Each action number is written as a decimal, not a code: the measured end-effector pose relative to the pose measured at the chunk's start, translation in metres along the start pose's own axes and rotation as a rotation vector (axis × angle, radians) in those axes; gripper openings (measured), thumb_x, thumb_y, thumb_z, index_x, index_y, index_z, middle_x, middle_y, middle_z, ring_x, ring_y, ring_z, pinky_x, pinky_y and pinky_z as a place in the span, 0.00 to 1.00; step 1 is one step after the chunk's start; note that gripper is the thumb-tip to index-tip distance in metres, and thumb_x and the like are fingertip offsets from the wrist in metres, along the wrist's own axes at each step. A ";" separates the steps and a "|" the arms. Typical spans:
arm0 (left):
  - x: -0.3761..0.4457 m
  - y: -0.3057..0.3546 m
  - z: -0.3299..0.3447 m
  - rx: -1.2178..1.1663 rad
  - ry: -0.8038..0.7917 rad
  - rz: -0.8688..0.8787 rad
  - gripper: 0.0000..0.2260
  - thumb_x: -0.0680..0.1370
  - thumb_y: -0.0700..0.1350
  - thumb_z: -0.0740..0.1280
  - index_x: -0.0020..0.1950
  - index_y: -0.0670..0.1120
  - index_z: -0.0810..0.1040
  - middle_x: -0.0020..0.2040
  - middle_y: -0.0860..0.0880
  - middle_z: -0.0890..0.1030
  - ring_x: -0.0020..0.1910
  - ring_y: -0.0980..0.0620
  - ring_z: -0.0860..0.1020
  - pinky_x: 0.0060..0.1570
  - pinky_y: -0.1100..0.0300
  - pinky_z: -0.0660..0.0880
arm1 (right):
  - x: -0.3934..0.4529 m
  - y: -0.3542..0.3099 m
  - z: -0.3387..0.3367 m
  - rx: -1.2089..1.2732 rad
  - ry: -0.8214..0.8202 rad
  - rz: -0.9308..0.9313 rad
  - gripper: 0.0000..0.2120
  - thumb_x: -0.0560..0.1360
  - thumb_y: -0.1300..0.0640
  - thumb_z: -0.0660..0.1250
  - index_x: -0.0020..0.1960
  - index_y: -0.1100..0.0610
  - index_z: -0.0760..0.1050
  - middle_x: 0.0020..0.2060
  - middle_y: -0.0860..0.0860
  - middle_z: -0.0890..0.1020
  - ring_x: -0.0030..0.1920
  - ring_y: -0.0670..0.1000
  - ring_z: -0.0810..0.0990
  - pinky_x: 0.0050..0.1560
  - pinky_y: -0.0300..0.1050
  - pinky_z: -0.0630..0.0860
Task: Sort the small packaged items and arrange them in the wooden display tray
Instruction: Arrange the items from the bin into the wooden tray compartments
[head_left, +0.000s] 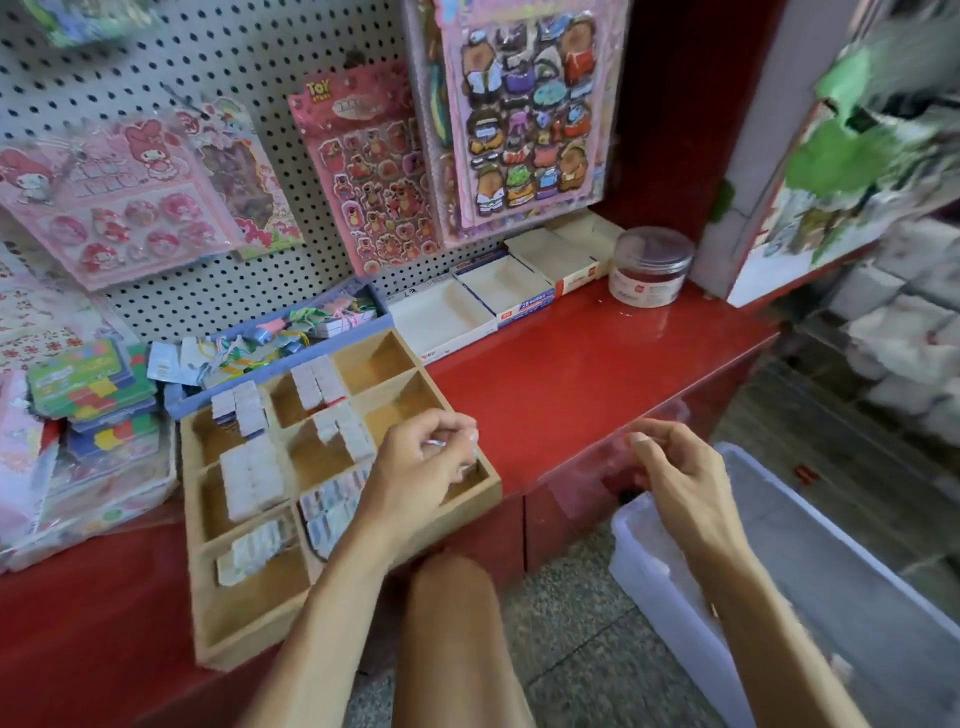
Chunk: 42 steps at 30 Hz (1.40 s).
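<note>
Left hand (421, 462) fingers pinch a small packet (435, 443) over the compartmented wooden tray (244, 618); right hand (675, 473) curled, empty

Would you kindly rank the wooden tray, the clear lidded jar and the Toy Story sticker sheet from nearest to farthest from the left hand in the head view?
1. Wooden tray: directly beneath the left hand.
2. Clear lidded jar: up and to the right, on the red counter.
3. Toy Story sticker sheet: hanging on the pegboard behind.
</note>
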<state>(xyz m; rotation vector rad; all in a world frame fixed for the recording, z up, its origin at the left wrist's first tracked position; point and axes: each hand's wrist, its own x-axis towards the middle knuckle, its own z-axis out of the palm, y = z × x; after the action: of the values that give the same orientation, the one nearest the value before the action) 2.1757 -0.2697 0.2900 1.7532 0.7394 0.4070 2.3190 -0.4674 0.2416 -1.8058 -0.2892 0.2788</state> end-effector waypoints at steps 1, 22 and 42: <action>-0.003 -0.002 0.017 -0.030 -0.032 -0.014 0.05 0.79 0.42 0.67 0.48 0.48 0.82 0.42 0.49 0.82 0.44 0.51 0.83 0.40 0.62 0.79 | -0.002 0.006 -0.013 -0.008 0.022 0.017 0.07 0.81 0.56 0.65 0.57 0.54 0.80 0.48 0.49 0.85 0.51 0.48 0.83 0.54 0.51 0.80; 0.034 -0.120 0.338 0.574 -0.645 0.088 0.08 0.80 0.46 0.66 0.53 0.42 0.81 0.46 0.50 0.82 0.48 0.49 0.81 0.49 0.61 0.75 | -0.030 0.267 -0.180 -0.087 0.323 0.612 0.07 0.80 0.57 0.65 0.56 0.57 0.79 0.47 0.52 0.83 0.51 0.52 0.81 0.53 0.52 0.78; 0.070 -0.224 0.397 1.059 -0.659 0.313 0.18 0.77 0.60 0.54 0.50 0.51 0.79 0.44 0.53 0.80 0.42 0.46 0.81 0.36 0.53 0.77 | 0.131 0.483 -0.108 0.480 0.706 1.063 0.35 0.57 0.44 0.82 0.58 0.59 0.79 0.48 0.52 0.86 0.45 0.53 0.86 0.49 0.56 0.84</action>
<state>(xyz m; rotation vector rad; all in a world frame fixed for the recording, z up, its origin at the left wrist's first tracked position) 2.4097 -0.4751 -0.0504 2.7892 0.1581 -0.4682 2.5029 -0.6390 -0.2045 -1.3149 1.1696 0.3728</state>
